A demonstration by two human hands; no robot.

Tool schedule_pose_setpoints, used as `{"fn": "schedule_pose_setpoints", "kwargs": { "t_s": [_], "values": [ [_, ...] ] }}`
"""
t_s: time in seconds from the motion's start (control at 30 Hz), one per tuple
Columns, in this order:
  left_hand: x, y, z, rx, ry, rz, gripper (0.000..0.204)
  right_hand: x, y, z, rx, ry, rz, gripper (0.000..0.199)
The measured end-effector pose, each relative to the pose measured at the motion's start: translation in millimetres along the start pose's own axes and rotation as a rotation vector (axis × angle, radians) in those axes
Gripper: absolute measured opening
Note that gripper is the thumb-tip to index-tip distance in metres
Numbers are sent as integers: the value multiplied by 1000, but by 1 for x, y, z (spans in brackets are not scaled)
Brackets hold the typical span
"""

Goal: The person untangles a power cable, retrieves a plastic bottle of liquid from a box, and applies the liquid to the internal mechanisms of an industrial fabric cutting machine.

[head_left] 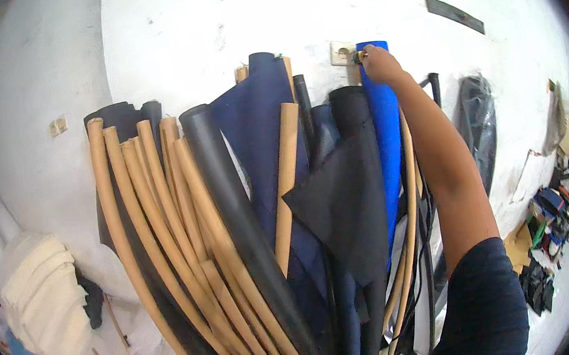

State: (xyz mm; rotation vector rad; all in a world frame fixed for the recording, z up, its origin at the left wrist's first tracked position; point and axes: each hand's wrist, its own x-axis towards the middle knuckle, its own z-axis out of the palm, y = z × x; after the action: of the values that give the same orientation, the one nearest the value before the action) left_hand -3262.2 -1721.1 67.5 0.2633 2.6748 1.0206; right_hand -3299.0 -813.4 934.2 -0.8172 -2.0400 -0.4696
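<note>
1. Reaching up, the right hand [378, 64] is at the wall socket [340, 52], its forearm rising from the lower right out of a dark sleeve [485, 302].
2. Its fingers are closed, pinching a small dark piece [358, 57] that looks like a plug; the exact hold is partly hidden by the hand itself.
3. That piece is at the right edge of the socket; whether it is pushed into the holes, I cannot tell.
4. Directly behind the hand stands a bright blue roll [386, 138], its top end level with the socket.
5. Left of the blue roll is a black roll [350, 110] with a loose corner of cloth hanging out to the left.
6. Farther left come a navy roll [270, 109], a dark grey roll [228, 177] tilted across, and a cluster of brown cardboard tubes [134, 201], all near the white wall [163, 37].
7. At far left lies folded cream cloth [38, 296]; at far right, a mixed pile of scraps [552, 217].
</note>
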Motion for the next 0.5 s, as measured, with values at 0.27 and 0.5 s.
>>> {"fn": "schedule_pose_setpoints", "kwargs": {
  "t_s": [0.27, 0.5],
  "values": [
    [51, 126, 57, -49, -67, -257, 26, 49, -12, 54, 27, 95, 7, 26],
    [63, 197, 61, -73, -70, -285, 27, 55, -11, 108, -147, 259, -51, 19]
  ]
}}
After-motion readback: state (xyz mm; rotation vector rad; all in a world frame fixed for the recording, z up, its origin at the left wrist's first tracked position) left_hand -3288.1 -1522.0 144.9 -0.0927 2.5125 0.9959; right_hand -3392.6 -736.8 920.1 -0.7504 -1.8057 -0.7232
